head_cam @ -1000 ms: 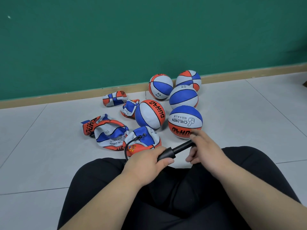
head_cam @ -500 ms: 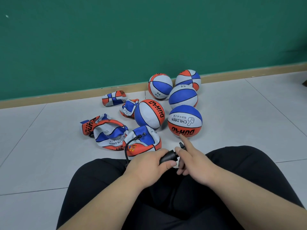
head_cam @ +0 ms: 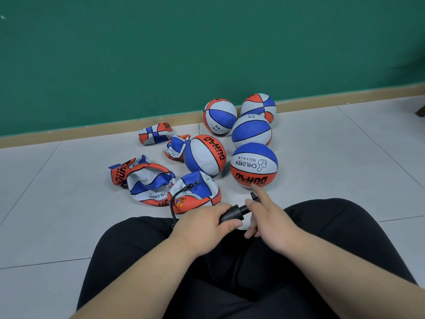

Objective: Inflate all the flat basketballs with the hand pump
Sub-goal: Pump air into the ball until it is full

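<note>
White tile floor (head_cam: 69, 203), green wall (head_cam: 207, 54) behind. 5 inflated red-white-blue basketballs (head_cam: 254, 165) sit ahead of your knees, w/ crumpled flat ones left of them. The nearest flat basketball (head_cam: 195, 194) takes the thin black hose (head_cam: 174, 201). Your left hand (head_cam: 204, 223) wraps the black plastic hand pump (head_cam: 232, 215) barrel. Your right hand (head_cam: 271, 223) curls round its handle, index finger straight.

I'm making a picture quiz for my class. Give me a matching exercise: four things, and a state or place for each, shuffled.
1 left hand
2 CHILDREN ball
3 nearest flat ball
4 right hand

A round, inflated
B grips pump barrel
C black hose lies on it
D index finger straight, at pump handle

Pairs: 1-B, 2-A, 3-C, 4-D
</note>
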